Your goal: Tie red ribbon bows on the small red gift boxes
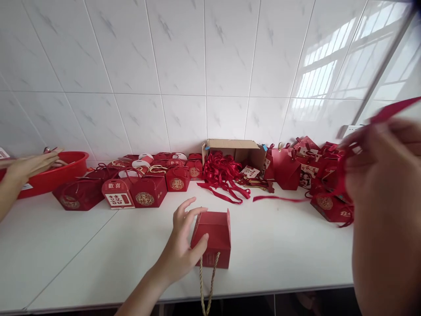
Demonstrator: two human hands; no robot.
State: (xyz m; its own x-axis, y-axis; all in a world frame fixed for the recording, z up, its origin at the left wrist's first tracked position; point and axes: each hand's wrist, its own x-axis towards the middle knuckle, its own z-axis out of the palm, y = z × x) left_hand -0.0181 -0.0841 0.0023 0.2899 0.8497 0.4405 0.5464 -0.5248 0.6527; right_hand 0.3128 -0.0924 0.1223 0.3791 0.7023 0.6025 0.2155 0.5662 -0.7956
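Observation:
My left hand curves around the left side of a small red gift box near the front edge of the table. The thumb lies over the box's sloping face, and the fingertips reach its upper left edge. A raised flap shows on the box's right side. A gold twisted cord handle hangs from its front over the table edge. At the far right, raised close to the camera and blurred, my right hand pinches a dark red ribbon.
An opened cardboard box spills a heap of red ribbons at the back. Closed red gift boxes stand left; more red boxes are piled right. Another person's hand is over a red basin. A tiled wall rises behind.

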